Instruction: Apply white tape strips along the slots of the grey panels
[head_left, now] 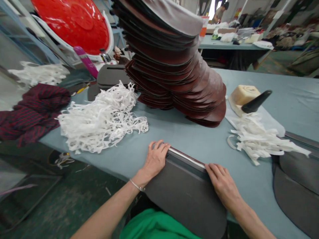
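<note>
A dark grey panel with rounded lower corners (186, 196), apparently leather, lies at the table's front edge and hangs partly over it. Along its straight far edge runs a narrow white strip (187, 156), with a thin dark red-brown line beyond it. My left hand (155, 158) grips the left end of that edge, fingers curled over it. At the opposite end, my right hand (222, 182) grips the edge with its fingers bent together near the strip's end. The undersides of both hands are hidden.
A tall leaning stack of brown panels (179, 76) stands ahead. White strips pile up at left (102, 119) and right (261, 136). Beside the right pile are a cream block (245, 93) and a black-handled tool (256, 101). More dark panels (296, 186) lie right. A person (219, 15) works far behind.
</note>
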Demonstrator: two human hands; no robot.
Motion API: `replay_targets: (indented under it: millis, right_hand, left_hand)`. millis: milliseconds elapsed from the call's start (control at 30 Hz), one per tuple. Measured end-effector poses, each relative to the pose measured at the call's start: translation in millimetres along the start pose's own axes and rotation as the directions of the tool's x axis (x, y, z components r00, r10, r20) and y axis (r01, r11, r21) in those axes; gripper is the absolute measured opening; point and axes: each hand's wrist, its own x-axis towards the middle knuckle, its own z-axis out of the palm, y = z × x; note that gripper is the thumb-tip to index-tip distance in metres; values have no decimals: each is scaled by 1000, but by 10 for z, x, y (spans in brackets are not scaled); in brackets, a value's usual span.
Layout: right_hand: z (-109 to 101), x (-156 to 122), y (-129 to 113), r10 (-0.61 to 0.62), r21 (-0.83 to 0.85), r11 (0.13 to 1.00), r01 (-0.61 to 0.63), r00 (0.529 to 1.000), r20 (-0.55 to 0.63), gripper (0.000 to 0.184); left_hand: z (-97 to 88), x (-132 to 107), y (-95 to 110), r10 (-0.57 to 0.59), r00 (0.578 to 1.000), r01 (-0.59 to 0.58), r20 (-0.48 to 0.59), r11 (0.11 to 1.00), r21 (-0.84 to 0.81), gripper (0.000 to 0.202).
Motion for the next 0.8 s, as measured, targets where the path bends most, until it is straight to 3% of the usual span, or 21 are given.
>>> replay_targets:
  millis: [133, 300, 467, 600, 633, 733, 800]
  right_hand:
    - [-66, -238, 83, 23, -22, 999, -23, 1000, -15, 35]
    - [-62, -265, 41, 85, -44, 995, -86, 996, -13, 33]
    - [-145, -250, 120, 206, -40, 978, -204, 976, 73, 19]
    - [-166, 26, 39, 306, 16, 951, -307, 950, 57, 19]
    - [-140, 152, -43, 296, 44, 954, -298, 954, 39, 18]
    - [-17, 577, -388, 198, 81, 977, -199, 980, 23, 36]
    - [58, 778, -585, 159, 63, 985, -161, 986, 40, 36]
  left_hand:
    - [-10, 1, 5, 6, 1000, -6, 4, 1000, 11, 41]
    - [-2, -1, 0, 13, 1000, -13, 1, 1000, 24, 42]
    - [27, -33, -46, 26, 1000, -26, -7, 998, 48, 45]
    - [49, -51, -54, 42, 999, -41, -13, 996, 77, 44]
    - [55, -49, -46, 66, 998, -65, -6, 995, 78, 43]
    - [72, -35, -13, 187, 981, -189, 53, 981, 50, 41]
    - [81, -30, 0, 224, 971, -228, 86, 973, 36, 42]
